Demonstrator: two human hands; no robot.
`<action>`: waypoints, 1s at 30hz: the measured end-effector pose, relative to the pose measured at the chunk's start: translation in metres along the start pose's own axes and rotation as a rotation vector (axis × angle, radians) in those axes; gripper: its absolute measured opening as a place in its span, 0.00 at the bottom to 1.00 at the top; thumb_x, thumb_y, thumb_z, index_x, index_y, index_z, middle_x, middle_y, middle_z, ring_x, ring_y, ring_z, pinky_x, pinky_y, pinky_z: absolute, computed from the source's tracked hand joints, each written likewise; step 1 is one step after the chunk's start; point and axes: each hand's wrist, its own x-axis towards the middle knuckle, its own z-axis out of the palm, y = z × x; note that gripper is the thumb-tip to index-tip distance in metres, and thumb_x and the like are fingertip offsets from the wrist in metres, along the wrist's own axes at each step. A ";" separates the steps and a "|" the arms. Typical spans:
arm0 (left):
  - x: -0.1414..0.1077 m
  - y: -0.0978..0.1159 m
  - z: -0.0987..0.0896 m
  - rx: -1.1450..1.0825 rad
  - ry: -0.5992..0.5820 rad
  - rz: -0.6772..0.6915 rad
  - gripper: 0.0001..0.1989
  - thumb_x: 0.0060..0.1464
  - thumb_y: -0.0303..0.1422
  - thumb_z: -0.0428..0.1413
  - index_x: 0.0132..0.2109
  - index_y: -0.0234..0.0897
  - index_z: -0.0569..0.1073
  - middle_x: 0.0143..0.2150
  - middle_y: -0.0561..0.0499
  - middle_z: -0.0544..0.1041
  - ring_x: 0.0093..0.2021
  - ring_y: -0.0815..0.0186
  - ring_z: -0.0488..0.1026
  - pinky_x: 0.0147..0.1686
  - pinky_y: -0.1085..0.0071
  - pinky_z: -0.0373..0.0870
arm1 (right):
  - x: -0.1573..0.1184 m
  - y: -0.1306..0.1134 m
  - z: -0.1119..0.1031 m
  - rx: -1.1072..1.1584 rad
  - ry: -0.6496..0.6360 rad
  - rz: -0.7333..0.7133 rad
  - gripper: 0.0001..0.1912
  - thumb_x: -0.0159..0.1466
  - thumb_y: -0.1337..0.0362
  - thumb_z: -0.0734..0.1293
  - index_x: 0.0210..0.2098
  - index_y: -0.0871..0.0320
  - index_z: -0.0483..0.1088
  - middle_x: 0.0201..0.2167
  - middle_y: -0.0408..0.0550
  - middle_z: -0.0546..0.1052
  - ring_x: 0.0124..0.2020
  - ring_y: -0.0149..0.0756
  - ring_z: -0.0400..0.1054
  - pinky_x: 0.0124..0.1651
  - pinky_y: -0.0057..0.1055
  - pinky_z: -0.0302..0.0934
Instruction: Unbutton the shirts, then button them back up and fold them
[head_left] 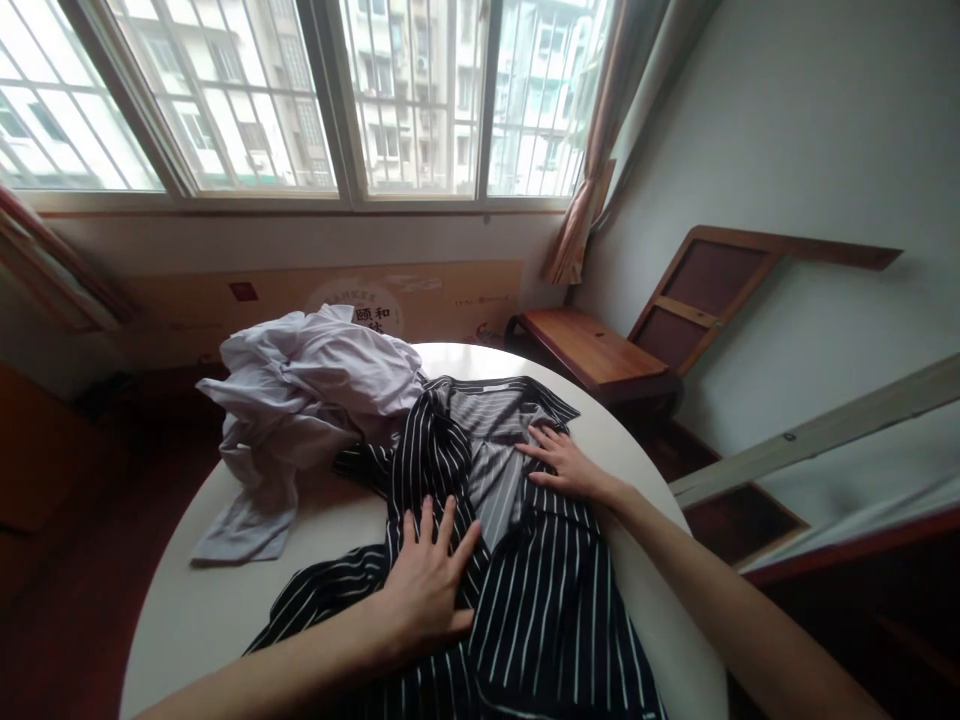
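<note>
A black garment with white stripes [566,590] lies spread on a round white table [180,600], its collar end away from me and its front parted so the grey striped inside shows. My left hand [429,580] rests on its left side with fingers spread, palm down. Farther up, my right hand [566,465] lies on the right side below the collar, fingers stretched out and apart. Neither hand grips the cloth. Beyond my left hand is a rumpled heap of pale lilac-white cloth [300,385], which touches the striped garment's upper left edge.
A wooden bench [592,345] stands past the table's far right, with a dark-panelled wooden frame [705,285] against the wall. Barred windows [420,100] and a curtain [577,230] are ahead. A large printed cardboard panel [450,300] leans below the sill.
</note>
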 end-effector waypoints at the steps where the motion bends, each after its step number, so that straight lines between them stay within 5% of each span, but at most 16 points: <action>1: -0.009 0.010 0.001 -0.005 -0.008 0.001 0.51 0.41 0.61 0.51 0.68 0.46 0.45 0.69 0.34 0.39 0.65 0.29 0.35 0.55 0.33 0.40 | 0.000 0.007 -0.004 0.070 -0.001 -0.047 0.31 0.56 0.46 0.65 0.57 0.49 0.66 0.66 0.50 0.52 0.67 0.56 0.40 0.63 0.53 0.37; 4: -0.020 0.022 -0.019 -0.062 -0.083 0.022 0.46 0.42 0.60 0.51 0.66 0.46 0.54 0.66 0.33 0.54 0.62 0.31 0.52 0.50 0.37 0.56 | 0.003 0.021 -0.014 0.380 0.117 -0.046 0.24 0.55 0.47 0.63 0.42 0.56 0.76 0.56 0.53 0.69 0.61 0.52 0.56 0.61 0.46 0.49; 7: 0.004 0.000 -0.069 -0.170 -0.099 0.008 0.27 0.53 0.54 0.46 0.54 0.46 0.70 0.47 0.40 0.76 0.46 0.47 0.73 0.42 0.52 0.67 | 0.012 0.031 -0.024 0.531 0.463 0.332 0.23 0.56 0.49 0.61 0.37 0.61 0.75 0.41 0.56 0.77 0.46 0.47 0.70 0.50 0.41 0.61; 9: 0.036 -0.031 -0.103 -0.180 0.153 -0.177 0.24 0.55 0.51 0.44 0.51 0.43 0.71 0.44 0.42 0.77 0.44 0.50 0.73 0.43 0.56 0.66 | 0.022 0.035 -0.030 0.467 0.681 0.613 0.25 0.54 0.49 0.64 0.42 0.63 0.71 0.41 0.57 0.76 0.42 0.46 0.70 0.47 0.40 0.62; 11: 0.073 -0.064 -0.124 -0.234 0.385 -0.424 0.28 0.54 0.54 0.45 0.52 0.39 0.68 0.45 0.40 0.76 0.46 0.50 0.72 0.44 0.58 0.65 | 0.034 0.037 -0.033 0.421 0.724 0.771 0.31 0.51 0.49 0.67 0.48 0.62 0.67 0.44 0.59 0.74 0.44 0.47 0.70 0.47 0.40 0.62; 13: 0.106 -0.093 -0.129 -0.358 0.421 -0.577 0.34 0.49 0.58 0.48 0.52 0.35 0.67 0.47 0.36 0.75 0.48 0.49 0.72 0.43 0.60 0.65 | 0.044 0.036 -0.034 0.428 0.627 0.845 0.35 0.50 0.48 0.69 0.52 0.62 0.63 0.46 0.61 0.73 0.46 0.48 0.69 0.48 0.40 0.62; 17: 0.152 -0.125 -0.111 -0.596 0.461 -0.623 0.37 0.45 0.56 0.54 0.53 0.31 0.65 0.48 0.33 0.74 0.47 0.50 0.72 0.42 0.63 0.66 | 0.050 0.028 -0.034 0.387 0.440 0.872 0.39 0.50 0.45 0.68 0.54 0.61 0.61 0.47 0.62 0.73 0.48 0.50 0.69 0.48 0.41 0.61; 23: 0.189 -0.137 -0.101 -0.767 0.623 -0.555 0.34 0.40 0.31 0.62 0.57 0.32 0.64 0.50 0.37 0.74 0.47 0.56 0.72 0.45 0.67 0.66 | 0.032 0.012 -0.034 0.095 0.321 0.839 0.37 0.53 0.41 0.65 0.54 0.58 0.62 0.46 0.65 0.73 0.49 0.57 0.68 0.47 0.49 0.59; 27: 0.198 -0.135 -0.110 -1.019 0.703 -0.364 0.20 0.45 0.25 0.54 0.48 0.33 0.74 0.36 0.46 0.76 0.31 0.67 0.73 0.34 0.72 0.68 | 0.032 0.011 -0.028 0.195 0.354 0.749 0.34 0.50 0.48 0.70 0.52 0.56 0.65 0.42 0.59 0.75 0.45 0.53 0.70 0.46 0.44 0.61; 30: 0.191 -0.138 -0.122 -1.324 0.801 -0.295 0.17 0.48 0.25 0.51 0.45 0.31 0.75 0.30 0.49 0.75 0.24 0.72 0.69 0.28 0.75 0.67 | 0.038 0.021 -0.025 0.482 0.515 0.679 0.24 0.52 0.57 0.69 0.47 0.59 0.69 0.37 0.54 0.77 0.39 0.45 0.72 0.42 0.38 0.65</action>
